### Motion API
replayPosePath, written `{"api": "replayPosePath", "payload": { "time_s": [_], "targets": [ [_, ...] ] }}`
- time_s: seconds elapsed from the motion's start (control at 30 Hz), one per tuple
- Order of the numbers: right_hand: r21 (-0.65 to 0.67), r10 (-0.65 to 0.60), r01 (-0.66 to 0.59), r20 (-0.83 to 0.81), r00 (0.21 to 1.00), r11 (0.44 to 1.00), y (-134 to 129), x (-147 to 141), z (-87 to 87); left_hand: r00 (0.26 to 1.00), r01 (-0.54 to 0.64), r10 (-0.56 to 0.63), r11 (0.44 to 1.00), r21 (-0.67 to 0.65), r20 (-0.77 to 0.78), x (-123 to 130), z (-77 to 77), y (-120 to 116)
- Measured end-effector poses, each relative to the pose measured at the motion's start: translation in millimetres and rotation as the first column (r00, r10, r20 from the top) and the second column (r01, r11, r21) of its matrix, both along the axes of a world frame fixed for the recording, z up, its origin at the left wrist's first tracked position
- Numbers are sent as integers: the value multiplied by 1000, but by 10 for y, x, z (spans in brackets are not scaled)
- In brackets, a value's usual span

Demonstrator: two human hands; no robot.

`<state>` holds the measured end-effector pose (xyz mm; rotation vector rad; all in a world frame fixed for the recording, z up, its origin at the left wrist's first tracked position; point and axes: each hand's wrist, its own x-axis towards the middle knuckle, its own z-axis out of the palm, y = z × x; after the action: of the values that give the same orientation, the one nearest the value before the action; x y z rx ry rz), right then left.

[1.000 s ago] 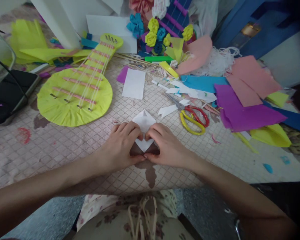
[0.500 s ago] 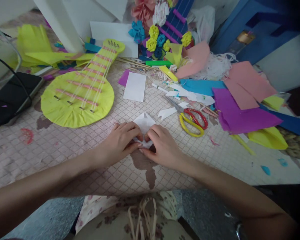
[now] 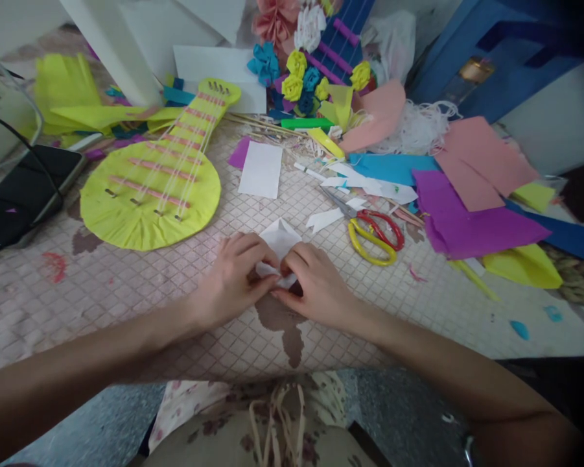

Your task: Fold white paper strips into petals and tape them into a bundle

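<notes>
A small white sheet of paper (image 3: 280, 237), partly folded, lies on the table in front of me with one corner pointing away. My left hand (image 3: 238, 272) pinches its near left edge between thumb and fingers. On the right side, my right hand (image 3: 315, 282) grips the near edge the same way, its fingertips almost meeting the left ones. Both hands cover the near part of the paper, so the fold there is mostly hidden. Scissors (image 3: 372, 233) with one red and one yellow handle lie to the right, among white paper strips (image 3: 328, 217).
A yellow paper-covered lute model (image 3: 150, 188) lies at left, near a phone (image 3: 29, 188). A white paper rectangle (image 3: 261, 170) is beyond my hands. Purple paper (image 3: 471, 220), pink paper (image 3: 489, 162) and white string (image 3: 422, 130) crowd the right. Paper flowers (image 3: 296, 84) stand behind.
My left hand's fingers have shifted slightly at the paper's near edge. My right hand stays nearly in place, and the view has moved a little.
</notes>
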<state>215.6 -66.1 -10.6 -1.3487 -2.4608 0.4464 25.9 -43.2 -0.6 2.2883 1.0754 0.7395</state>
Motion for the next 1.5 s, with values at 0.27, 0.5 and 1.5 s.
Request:
{"api": "replayPosePath", "payload": {
  "time_s": [0.27,0.5,1.5],
  "targets": [
    [-54,27,-32,-90,996,998,23,56,30,989,52,-52,999,-1,-139,49,-90,12],
    [-79,-54,37,-222,974,996,37,211,49,979,63,-61,998,1,-195,51,-86,9],
    [15,-99,102,-114,988,995,10,94,-14,969,140,-144,990,-35,-202,-19,-62,67]
  ]
}}
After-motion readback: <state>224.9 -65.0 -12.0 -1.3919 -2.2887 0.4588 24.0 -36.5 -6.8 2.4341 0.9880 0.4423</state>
